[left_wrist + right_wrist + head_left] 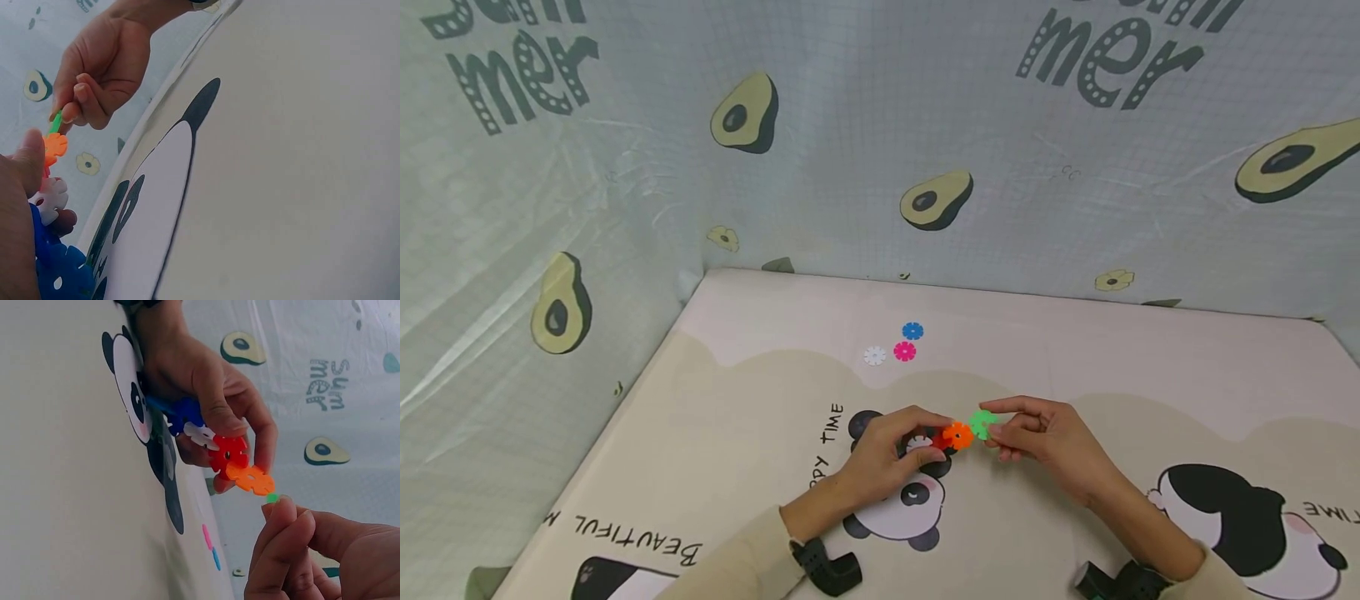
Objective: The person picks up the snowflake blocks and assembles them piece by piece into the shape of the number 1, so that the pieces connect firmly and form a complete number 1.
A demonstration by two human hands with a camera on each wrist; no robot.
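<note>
A chain of flower-shaped interlocking discs hangs from my left hand [880, 462], whose thumb and fingers pinch it near the red disc [226, 454]. Along the chain come blue discs [65, 275], a white disc [51, 199], the red one and an orange disc [958, 435] at the free end. My right hand [1060, 442] pinches a green disc [982, 423] between thumb and fingers, its edge right at the orange disc's outer edge. In the right wrist view, the fingertips cover most of the green disc. Both hands are raised over the printed panda.
Farther back on the table [760, 317] lie a loose blue disc [913, 331], a pink disc [905, 351] and a white disc [874, 356]. An avocado-print curtain [850, 100] stands behind and to the left of the table.
</note>
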